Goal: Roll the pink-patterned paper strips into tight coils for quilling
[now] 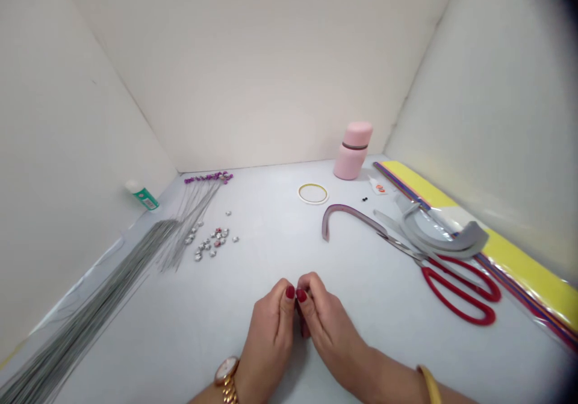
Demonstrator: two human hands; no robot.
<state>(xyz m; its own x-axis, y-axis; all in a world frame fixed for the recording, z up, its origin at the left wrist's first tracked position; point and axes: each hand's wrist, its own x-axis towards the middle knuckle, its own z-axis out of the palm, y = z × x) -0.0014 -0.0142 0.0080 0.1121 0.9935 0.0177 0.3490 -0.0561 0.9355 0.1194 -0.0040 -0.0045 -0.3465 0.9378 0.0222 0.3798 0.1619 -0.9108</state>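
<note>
White tabletop (pixel 266 241); wire bundle (pixel 103 295) cut off lower left. Left hand (pixel 273 320) and right hand (pixel 332 326) together, fingers curled — cannot tell whether anything's gripped. Silver stars (pixel 208 245) beyond, leftward; red-handled scissors (pixel 413 253) right, partly obscured.

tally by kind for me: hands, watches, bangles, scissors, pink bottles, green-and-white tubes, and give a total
Hands: 2, left hand and right hand
Watches: 1, gold watch
Bangles: 1, gold bangle
Scissors: 1 pair, red-handled scissors
Pink bottles: 1, pink bottle
Green-and-white tubes: 1, tube
Total: 7
</note>
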